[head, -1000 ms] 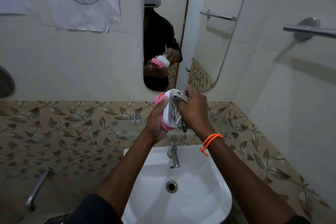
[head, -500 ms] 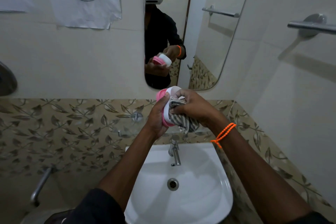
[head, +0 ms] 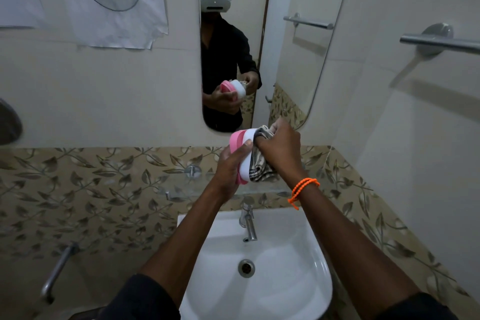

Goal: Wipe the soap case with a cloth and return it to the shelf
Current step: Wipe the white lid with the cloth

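The soap case (head: 245, 138), pink on one half and white on the other, stands on edge in front of the mirror, above the sink. My left hand (head: 230, 163) grips it from below and the left, thumb across its white side. A striped grey cloth (head: 259, 170) is bunched against the case's right face. My right hand (head: 281, 148), with an orange bead bracelet on the wrist, presses the cloth onto the case near its top edge. The glass shelf (head: 262, 191) runs along the wall just under both hands.
A white sink (head: 275, 262) with a chrome tap (head: 248, 223) lies below my arms. A tall mirror (head: 259, 41) hangs ahead. A towel rail (head: 439, 43) sticks out at the right wall, a metal handle (head: 58, 270) at the lower left.
My right hand has slid the cloth up the case's right face toward its top edge. The left hand keeps its hold on the case, which has stayed at about the same height.
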